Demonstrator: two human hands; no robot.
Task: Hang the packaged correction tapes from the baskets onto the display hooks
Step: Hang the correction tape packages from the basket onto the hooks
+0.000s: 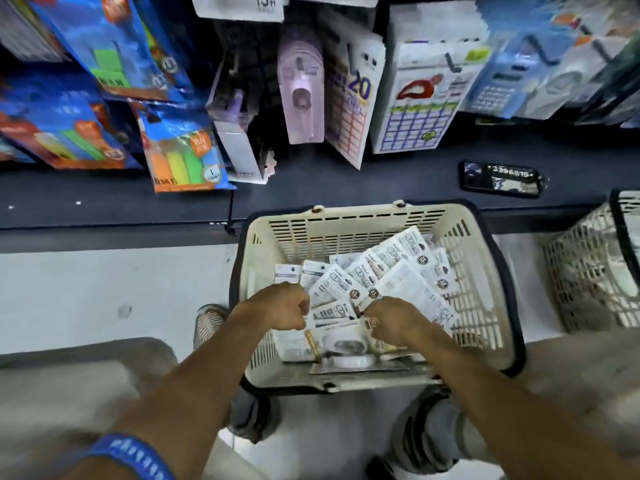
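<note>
A cream plastic basket (349,220) with a dark handle sits on the floor in front of me, against the dark shelf edge. Several white packaged correction tapes (401,258) lie fanned out inside it, printed backs up. Both my hands are down in the basket. My left hand (277,306) is curled with its fingers at the left edge of the fan of packs. My right hand (394,320) is curled over the packs at the near right, fingers pinching them. Above the shelf, a lilac correction tape pack (300,88) hangs on the display.
A second mesh basket (588,265) stands at the right. A phone with a key tag (498,178) lies on the dark shelf (104,199). Highlighter packs (183,154), calendar cards (415,109) and calculators (495,81) hang along the display. My knees and shoes are below the basket.
</note>
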